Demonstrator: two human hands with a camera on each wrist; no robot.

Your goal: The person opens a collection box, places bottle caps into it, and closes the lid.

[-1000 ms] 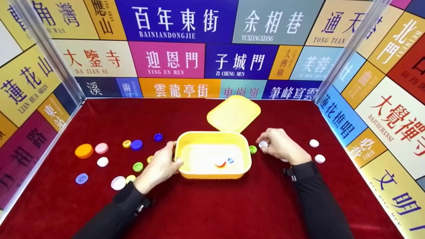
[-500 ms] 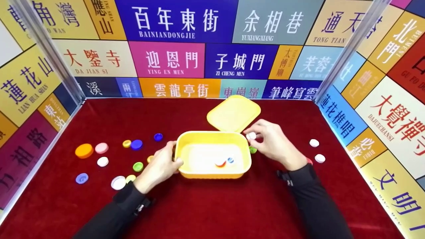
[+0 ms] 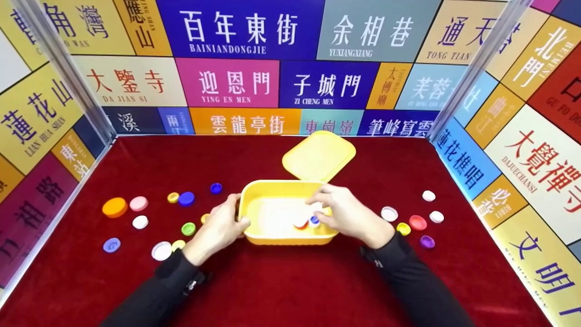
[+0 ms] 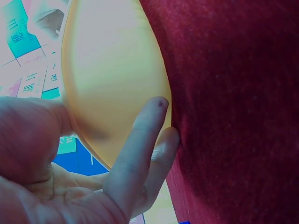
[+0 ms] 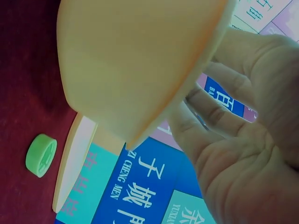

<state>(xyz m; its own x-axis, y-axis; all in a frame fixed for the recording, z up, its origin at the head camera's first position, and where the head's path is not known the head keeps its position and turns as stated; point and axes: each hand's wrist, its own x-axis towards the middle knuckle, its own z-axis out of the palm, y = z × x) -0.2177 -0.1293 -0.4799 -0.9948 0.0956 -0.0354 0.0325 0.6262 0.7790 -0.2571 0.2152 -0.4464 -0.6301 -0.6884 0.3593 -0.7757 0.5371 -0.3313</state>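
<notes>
My left grip (image 3: 220, 228) clasps a yellow oblong plastic box (image 3: 272, 189); right grip (image 3: 347, 212), hold unclear, probably loads coloured round plastic caps (image 3: 417, 222); release likely next.

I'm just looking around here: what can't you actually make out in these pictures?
- Head view: whether the right hand grips the white cap; its fingers partly cover it.
- Head view: the full outline of the small yellow cap, partly hidden by the left hand.
- Right wrist view: the right fingertips, behind the yellow tub.
- Left wrist view: what the blue thing is, cut off by the bottom edge.
</notes>
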